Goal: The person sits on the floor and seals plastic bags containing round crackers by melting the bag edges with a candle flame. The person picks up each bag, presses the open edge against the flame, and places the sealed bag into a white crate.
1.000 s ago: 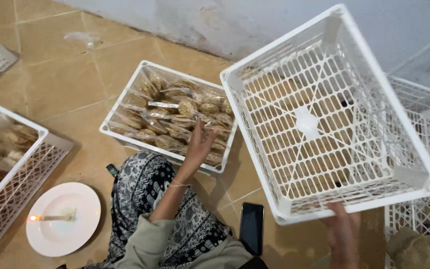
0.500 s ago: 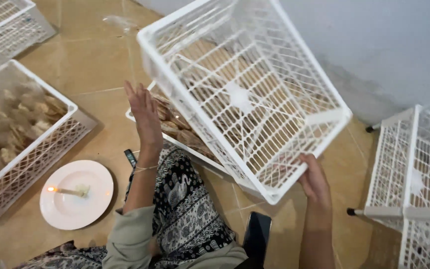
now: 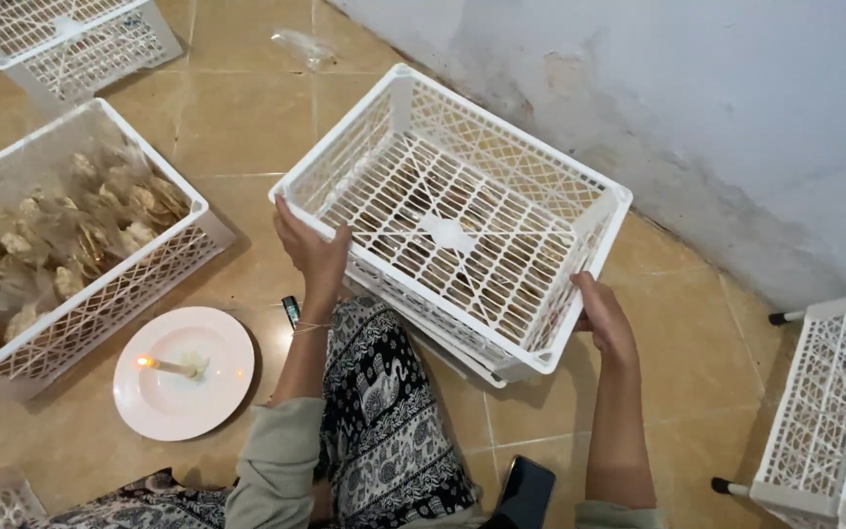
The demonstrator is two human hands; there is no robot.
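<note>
An empty white lattice crate sits level in front of me, stacked on a lower crate whose packets show through the mesh. My left hand grips the upper crate's near-left rim. My right hand holds its near-right corner. My patterned trouser leg lies just below the crates.
A white crate full of clear snack packets stands at the left. A white plate with a lit candle lies on the tiled floor beside my leg. More empty crates stand at the top left and right. A dark phone lies below.
The empty crate was tilted up in the air before; it has come down level onto the filled crate. My left hand moved from the packets to the crate's rim.
</note>
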